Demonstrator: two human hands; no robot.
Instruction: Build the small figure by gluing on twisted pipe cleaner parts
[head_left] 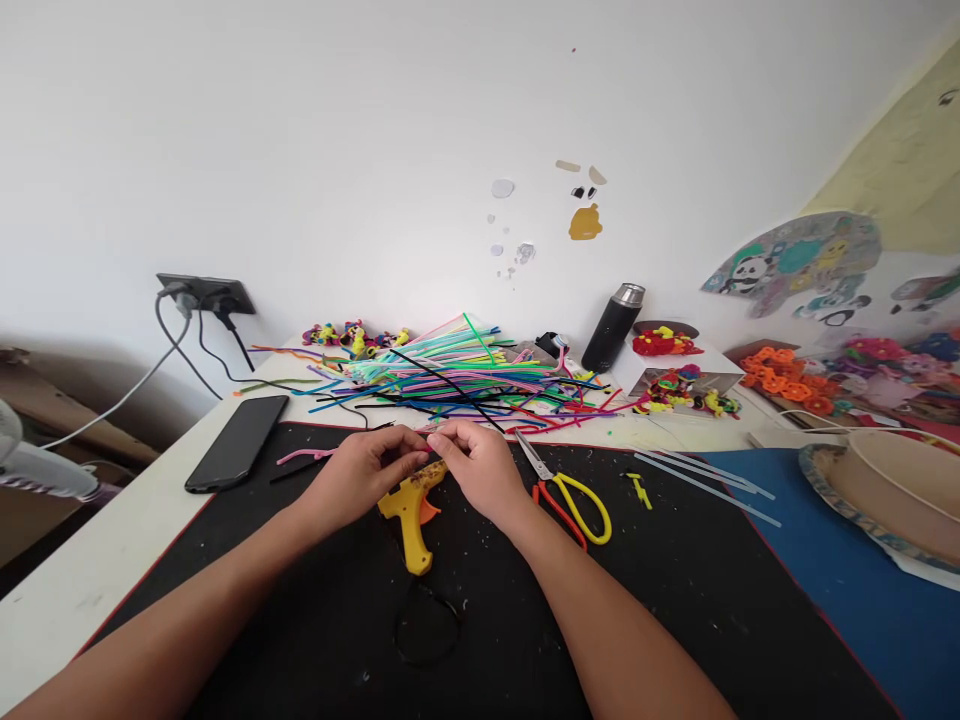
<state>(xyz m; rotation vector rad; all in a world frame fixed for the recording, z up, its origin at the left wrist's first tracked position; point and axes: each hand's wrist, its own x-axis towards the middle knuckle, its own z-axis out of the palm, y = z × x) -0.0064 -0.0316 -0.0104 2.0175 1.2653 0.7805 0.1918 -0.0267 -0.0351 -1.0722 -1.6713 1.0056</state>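
My left hand [380, 472] and my right hand [478, 462] meet above the black mat [525, 620], thumbs and fingertips pinched together. A bit of something small and pinkish shows between the fingertips, mostly hidden by them. Just under the hands lies a yellow hot glue gun [413, 530] with an orange trigger and a stained front. Right of my right hand are scissors [576, 505] with one yellow and one orange handle loop, blades partly apart. A pink pipe cleaner [304, 455] and a black one lie left of my left hand.
Behind the hands a big pile of coloured pipe cleaners [435, 370] spreads along the wall. A phone [238, 442] lies left, a black flask [613, 328] stands back right. Clear glue sticks [709, 487], yellow scraps [640, 490] and a round basket [832, 485] are right.
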